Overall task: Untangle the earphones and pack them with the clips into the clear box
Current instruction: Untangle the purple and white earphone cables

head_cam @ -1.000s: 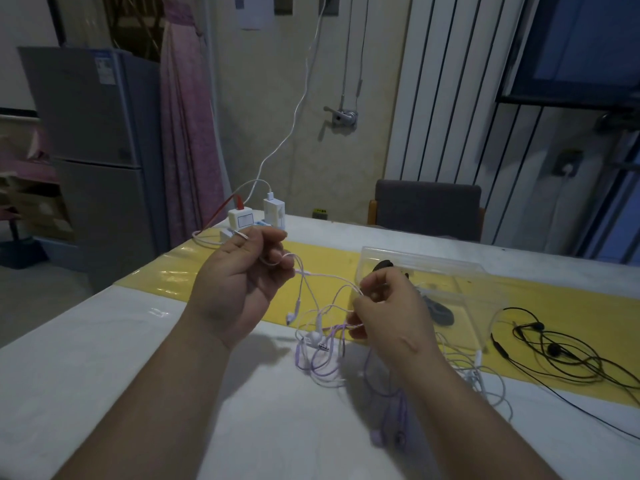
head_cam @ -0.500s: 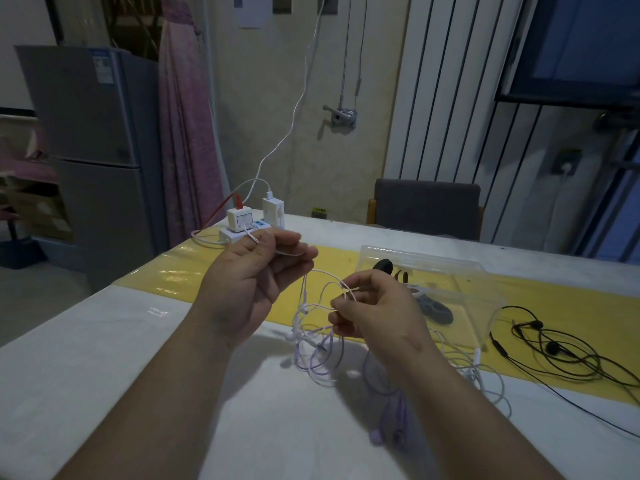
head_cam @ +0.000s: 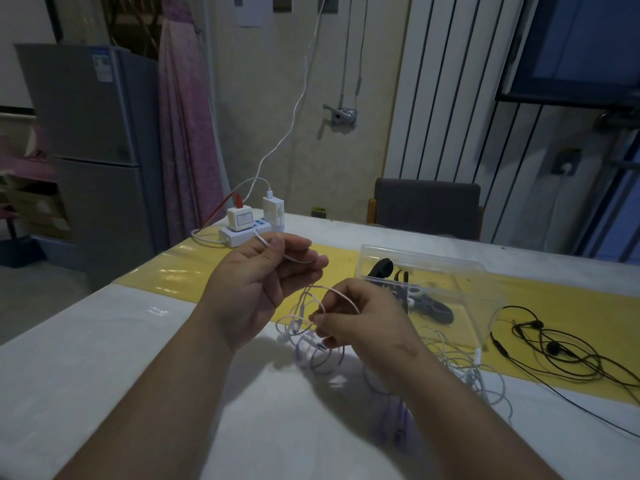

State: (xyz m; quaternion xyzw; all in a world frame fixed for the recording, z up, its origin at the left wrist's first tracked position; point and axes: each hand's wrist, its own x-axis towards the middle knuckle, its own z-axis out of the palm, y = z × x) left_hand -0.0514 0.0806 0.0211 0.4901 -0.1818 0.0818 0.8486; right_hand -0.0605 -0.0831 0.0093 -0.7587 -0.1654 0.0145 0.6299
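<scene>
White table (head_cam: 86, 358) at near left gives passing room; clear box (head_cam: 415, 252) and black earphones (head_cam: 554, 348) obstruct the right

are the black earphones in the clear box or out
Out: the black earphones lie on the yellow strip beside the clear box.

left hand (head_cam: 256, 289) raised, pinching; right hand (head_cam: 363, 323) pinching

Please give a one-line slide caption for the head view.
Left hand and right hand pinch a white earphone cable near the clear box holding black clips.
</scene>
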